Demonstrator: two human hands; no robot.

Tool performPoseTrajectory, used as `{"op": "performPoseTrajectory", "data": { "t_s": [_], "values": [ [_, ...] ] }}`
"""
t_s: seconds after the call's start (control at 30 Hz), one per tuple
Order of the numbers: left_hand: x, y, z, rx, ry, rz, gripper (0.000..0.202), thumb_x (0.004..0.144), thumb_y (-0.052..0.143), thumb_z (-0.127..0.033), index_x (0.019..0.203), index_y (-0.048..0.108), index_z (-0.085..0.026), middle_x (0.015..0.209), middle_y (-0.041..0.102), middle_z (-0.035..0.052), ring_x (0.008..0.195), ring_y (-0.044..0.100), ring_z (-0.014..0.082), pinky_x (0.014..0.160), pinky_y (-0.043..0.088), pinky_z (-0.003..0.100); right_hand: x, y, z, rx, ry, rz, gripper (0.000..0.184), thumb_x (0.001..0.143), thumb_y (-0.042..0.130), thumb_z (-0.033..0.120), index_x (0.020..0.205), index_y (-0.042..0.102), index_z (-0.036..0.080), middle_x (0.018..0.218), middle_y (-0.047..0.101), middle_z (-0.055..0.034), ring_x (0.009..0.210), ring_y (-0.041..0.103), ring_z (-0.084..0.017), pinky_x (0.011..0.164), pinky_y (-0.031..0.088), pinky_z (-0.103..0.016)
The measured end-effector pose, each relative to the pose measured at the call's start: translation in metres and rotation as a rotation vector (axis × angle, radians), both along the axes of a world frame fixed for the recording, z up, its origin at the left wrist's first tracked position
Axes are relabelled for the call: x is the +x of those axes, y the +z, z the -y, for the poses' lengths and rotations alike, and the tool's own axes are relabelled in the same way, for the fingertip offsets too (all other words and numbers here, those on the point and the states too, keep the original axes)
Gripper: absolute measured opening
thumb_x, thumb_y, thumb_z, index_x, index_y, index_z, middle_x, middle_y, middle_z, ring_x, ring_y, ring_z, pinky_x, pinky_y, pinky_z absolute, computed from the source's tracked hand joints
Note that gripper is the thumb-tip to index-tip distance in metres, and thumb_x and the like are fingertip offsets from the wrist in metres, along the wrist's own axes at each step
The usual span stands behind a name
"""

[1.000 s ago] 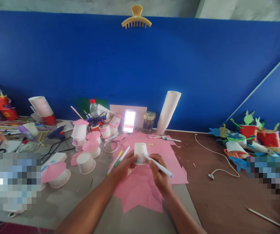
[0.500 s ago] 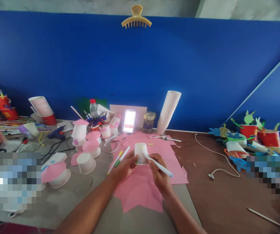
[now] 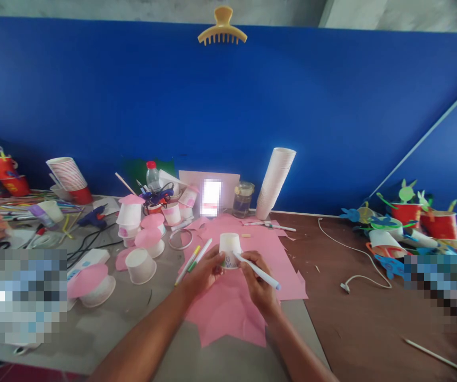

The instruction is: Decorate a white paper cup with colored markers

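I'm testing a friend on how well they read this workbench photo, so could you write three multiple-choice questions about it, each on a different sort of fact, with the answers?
1. Where does the stack of white paper cups stand in relation to the glass jar?
A. Left of it
B. Right of it
C. On top of it

2. What colour is the cut paper sheet under the hands?
A. Blue
B. Green
C. Pink

3. What state is the white paper cup in?
A. Held up in the left hand
B. Lying on its side on the sheet
C. Crushed flat

Answers:
1. B: the stack rises just right of the jar in the view.
2. C: the sheet shows pink around and below both hands.
3. A: the left hand's fingers wrap the cup, while the right hand holds a white marker by it.
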State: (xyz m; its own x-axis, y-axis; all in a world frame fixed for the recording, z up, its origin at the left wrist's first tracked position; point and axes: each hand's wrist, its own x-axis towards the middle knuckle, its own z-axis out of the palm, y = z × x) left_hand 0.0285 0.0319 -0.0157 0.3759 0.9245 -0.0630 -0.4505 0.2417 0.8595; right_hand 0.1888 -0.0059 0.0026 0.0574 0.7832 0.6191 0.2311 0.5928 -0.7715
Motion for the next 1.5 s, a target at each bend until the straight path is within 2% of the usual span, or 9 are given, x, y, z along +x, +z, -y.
{"op": "performPoseTrajectory", "data": {
  "t_s": [0.57, 1.07, 1.5],
  "values": [
    [0.0, 0.0026, 0.0006, 0.0, 0.002, 0.022, 0.04, 0.071, 0.08, -0.046, 0.1, 0.069, -0.021, 0.082, 0.058, -0.0002, 0.067, 0.049, 0.009, 0.057, 0.036, 0.019, 0.0001, 0.0021, 0.0014, -0.02, 0.002, 0.037, 0.01, 0.092, 0.052, 0.026, 0.096, 0.06, 0.021, 0.083, 0.064, -0.0044, 0.072, 0.062, -0.018, 0.063, 0.05, -0.03],
    [-0.0002, 0.0046, 0.0017, -0.009, 0.0, 0.033, 0.038, 0.071, 0.08, -0.046, 0.097, 0.068, -0.02, 0.084, 0.059, 0.0002, 0.067, 0.049, 0.0084, 0.055, 0.035, 0.018, -0.0002, 0.0019, 0.001, -0.058, -0.01, -0.032, 0.013, 0.093, 0.053, 0.031, 0.094, 0.061, 0.021, 0.083, 0.063, -0.0037, 0.072, 0.061, -0.018, 0.064, 0.05, -0.029],
    [0.0, 0.0021, 0.0004, -0.031, 0.019, 0.05, 0.036, 0.071, 0.08, -0.045, 0.092, 0.066, -0.019, 0.076, 0.054, -0.0016, 0.064, 0.047, 0.0087, 0.054, 0.034, 0.018, 0.0007, 0.0042, 0.0013, -0.04, 0.013, 0.006, 0.009, 0.09, 0.055, 0.026, 0.092, 0.062, 0.022, 0.08, 0.065, -0.0031, 0.068, 0.062, -0.018, 0.059, 0.049, -0.028]
  ]
}}
